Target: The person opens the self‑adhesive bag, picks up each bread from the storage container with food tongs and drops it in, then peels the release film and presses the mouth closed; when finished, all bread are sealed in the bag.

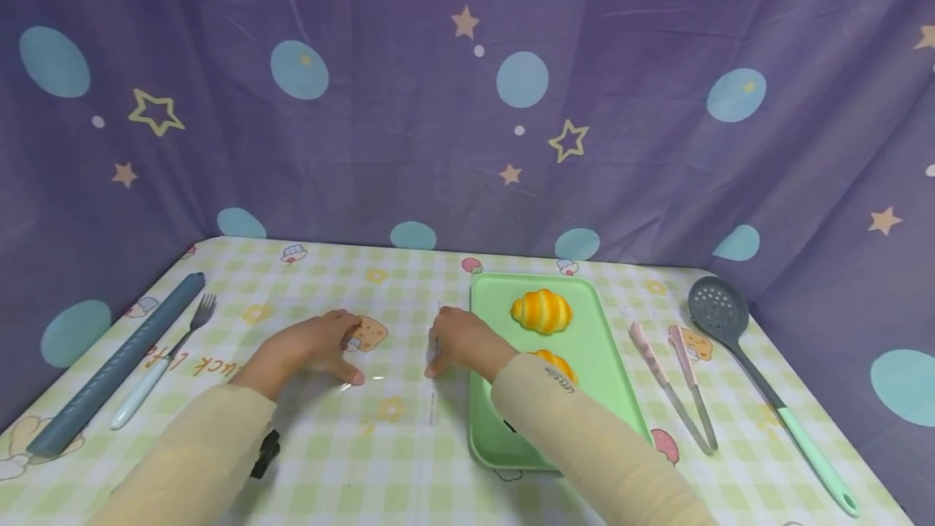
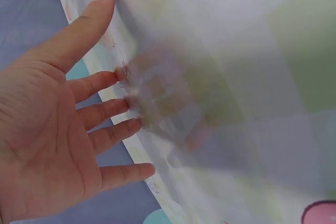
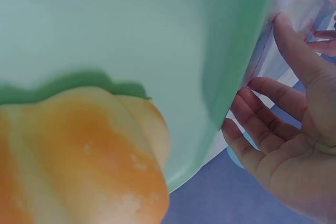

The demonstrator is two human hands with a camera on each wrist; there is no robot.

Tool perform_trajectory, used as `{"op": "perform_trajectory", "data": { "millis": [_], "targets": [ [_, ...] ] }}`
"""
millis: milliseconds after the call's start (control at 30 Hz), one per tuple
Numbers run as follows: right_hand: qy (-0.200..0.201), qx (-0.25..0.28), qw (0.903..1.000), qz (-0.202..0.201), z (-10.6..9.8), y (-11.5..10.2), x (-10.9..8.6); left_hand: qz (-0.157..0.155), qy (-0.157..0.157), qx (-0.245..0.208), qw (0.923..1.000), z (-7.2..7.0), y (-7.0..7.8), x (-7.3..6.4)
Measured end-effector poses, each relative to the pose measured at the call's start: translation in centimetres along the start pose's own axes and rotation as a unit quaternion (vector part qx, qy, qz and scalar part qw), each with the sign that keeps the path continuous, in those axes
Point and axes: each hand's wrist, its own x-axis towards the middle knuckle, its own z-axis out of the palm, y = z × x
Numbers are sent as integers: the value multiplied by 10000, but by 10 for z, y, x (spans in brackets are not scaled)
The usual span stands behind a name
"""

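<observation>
Two bare hands of ours are at work left of the green tray [image 1: 592, 347], over a piece of clear plastic [image 1: 400, 396] that lies flat on the checked tablecloth [image 1: 343, 481], just beside the tray. Our left hand [image 1: 329, 343], the farther from the tray, is unclenched, fingers spread. Our right hand [image 1: 463, 341], beside the tray's left rim, is loosely bent, thumb apart from the fingers, tips at the plastic's red-lined edge. We see two croissants [image 1: 542, 312] on the tray, one partly behind our sleeve. Right of the tray lie tongs [image 1: 648, 354], then a skimmer [image 1: 719, 311]; well left, a fork [image 1: 143, 390].
</observation>
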Motion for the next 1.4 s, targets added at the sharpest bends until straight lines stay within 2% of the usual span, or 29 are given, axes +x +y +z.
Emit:
{"op": "perform_trajectory", "data": {
  "millis": [233, 400, 600, 733, 833, 900, 1167, 1400],
  "targets": [
    [56, -13, 10000, -36, -1, 0, -2, -272, -78, 191, 9994, -2, 4, -3],
    [36, -9, 10000, -24, 0, 0, -2, -243, -126, 240, 9993, -6, 5, -9],
    [-5, -58, 10000, -39, 1, 0, -1, 24, -7, 193, 9998, -11, 7, -10],
    [-9, 6, 10000, 1, 1, 0, -2, 588, 132, -24, 9982, -9, 5, -2],
    [-3, -1, 10000, 16, 0, 0, -2, 1109, 373, -159, 9930, -3, 0, 6],
    [-3, 5, 10000, 31, 0, 0, -2, 1250, 514, -258, 9905, 1, -2, 10],
    [34, 116, 9999, 59, 0, -1, -5, 1301, 801, -115, 9882, 13, -9, 18],
    [8, 83, 9999, 73, -1, -2, -5, 1314, 920, -403, 9862, 16, -12, 18]
  ]
}}
